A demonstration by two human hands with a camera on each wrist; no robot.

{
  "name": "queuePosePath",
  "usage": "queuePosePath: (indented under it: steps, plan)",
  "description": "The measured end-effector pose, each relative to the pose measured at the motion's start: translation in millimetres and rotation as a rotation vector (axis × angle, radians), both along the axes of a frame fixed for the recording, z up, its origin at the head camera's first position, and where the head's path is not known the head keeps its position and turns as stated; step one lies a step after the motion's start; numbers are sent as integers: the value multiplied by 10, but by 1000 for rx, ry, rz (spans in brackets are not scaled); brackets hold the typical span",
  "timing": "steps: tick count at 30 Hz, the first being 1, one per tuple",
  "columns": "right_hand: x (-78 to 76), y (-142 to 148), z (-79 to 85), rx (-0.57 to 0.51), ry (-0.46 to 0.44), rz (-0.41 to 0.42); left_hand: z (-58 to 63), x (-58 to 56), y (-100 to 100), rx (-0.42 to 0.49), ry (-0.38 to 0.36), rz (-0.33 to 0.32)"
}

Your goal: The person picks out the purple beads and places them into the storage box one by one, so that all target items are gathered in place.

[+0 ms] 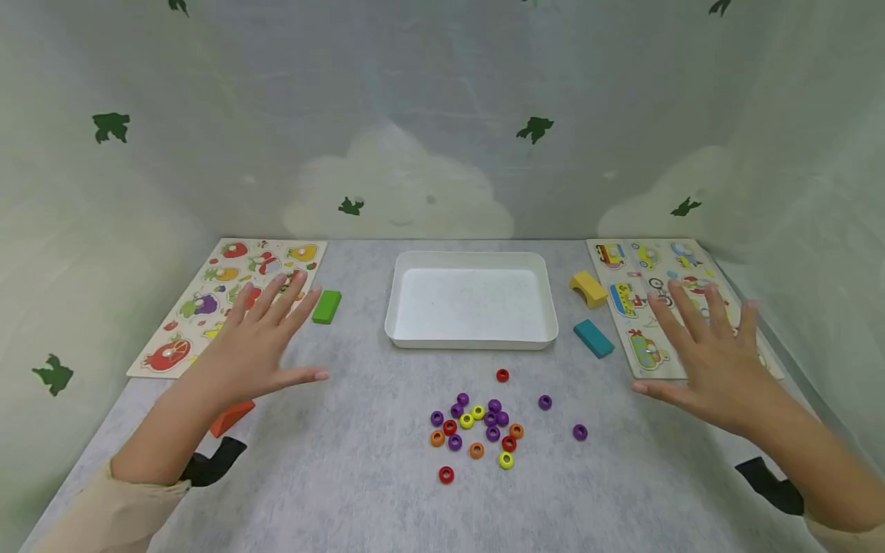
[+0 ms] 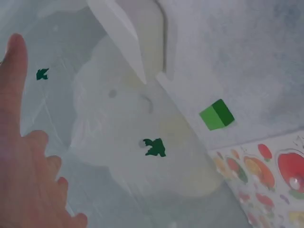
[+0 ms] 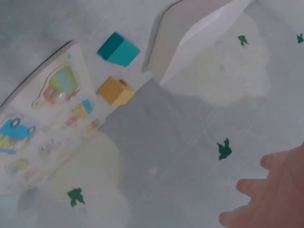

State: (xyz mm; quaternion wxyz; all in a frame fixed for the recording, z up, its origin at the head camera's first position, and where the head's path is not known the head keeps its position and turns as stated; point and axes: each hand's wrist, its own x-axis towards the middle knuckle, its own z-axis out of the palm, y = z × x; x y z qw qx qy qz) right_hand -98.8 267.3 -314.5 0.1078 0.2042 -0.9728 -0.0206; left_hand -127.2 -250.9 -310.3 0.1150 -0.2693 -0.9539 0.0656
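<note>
My left hand [image 1: 252, 349] is spread flat in the air, fingers straight, overlapping the fruit puzzle board [image 1: 200, 307] in the head view. On the other side my right hand [image 1: 719, 365] hovers likewise, fingers fanned, over the vehicle puzzle board [image 1: 625, 265]. Neither hand holds anything. Between them lies a loose cluster of purple, red, orange and yellow beads [image 1: 477, 450] on the table. Behind the beads stands a shallow white tray [image 1: 470, 343] with nothing in it. A green block [image 1: 327, 306] lies near the left fingertips.
Right of the tray are a yellow arch block [image 1: 588, 289] and a teal block [image 1: 593, 339]. A red-orange block [image 1: 231, 418] sits partly hidden under the left forearm. A pale curtain [image 1: 442, 130] with green bird shapes rises behind the table [image 1: 359, 476].
</note>
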Motion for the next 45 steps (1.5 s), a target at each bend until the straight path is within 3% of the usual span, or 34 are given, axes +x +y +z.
queuePosePath:
  steps: [5, 9, 13, 18, 22, 25, 32, 36, 41, 45]
  plan:
    - [39, -93, -79, -182, -21, 121, -40, -191, 90, 119, -23, -59]
    - [114, -187, -254, -358, -165, 152, -183, -369, 210, 210, -68, -76]
    - [180, -277, -495, -574, -386, 105, -364, -504, 317, 345, -169, -50]
    - [207, -321, -814, -757, -525, 119, -604, -640, 427, 542, -360, 39]
    - [219, -314, -1001, -792, -624, 118, -787, -734, 491, 673, -479, 102]
    - [221, -305, -1095, -789, -685, 90, -898, -789, 523, 761, -556, 105]
    - [202, -305, -1195, -756, -644, 142, -1054, -834, 591, 896, -683, 112]
    - [200, -326, -1183, -746, -635, 148, -1031, -806, 620, 935, -711, 102]
    - [164, -369, -1061, -718, -675, 67, -1083, -847, 608, 972, -734, 64]
    - [34, -411, -884, -767, -609, 66, -1092, -855, 613, 998, -746, 55]
